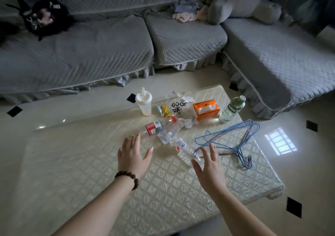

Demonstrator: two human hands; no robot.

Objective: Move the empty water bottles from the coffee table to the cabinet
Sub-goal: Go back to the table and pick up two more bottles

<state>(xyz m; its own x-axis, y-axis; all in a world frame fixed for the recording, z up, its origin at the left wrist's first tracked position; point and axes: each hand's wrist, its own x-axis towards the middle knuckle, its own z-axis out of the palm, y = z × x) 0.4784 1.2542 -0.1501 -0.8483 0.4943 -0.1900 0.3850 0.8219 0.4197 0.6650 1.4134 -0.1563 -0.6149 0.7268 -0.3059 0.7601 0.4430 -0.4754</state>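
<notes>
1. While both hands hover above the desk [76, 163], neither holds anything: the left hand [133, 154] and the right hand [208, 167] have fingers spread and straight, palms down, at lower centre of the frame.
2. The red-labelled bottle [154, 127] lies on its side at centre frame, just beyond the left fingertips; whether they touch it cannot be told.
3. A clear bottle [186, 149] lies on its side between the two hands, its lower end beside the right thumb.
4. A third bottle [174, 127], crumpled and hard to read, lies between these two, among plastic wrappers.
5. A green-capped bottle [232, 109] stands upright at centre right, beside the orange tissue box [205, 109]; whether it is empty cannot be told.
6. Blue wire hangers [235, 139] lie right of the clear bottle.
7. Judged progress: at the outset. No bottle is lifted, and the cabinet is out of view; grasping and carrying remain.
</notes>
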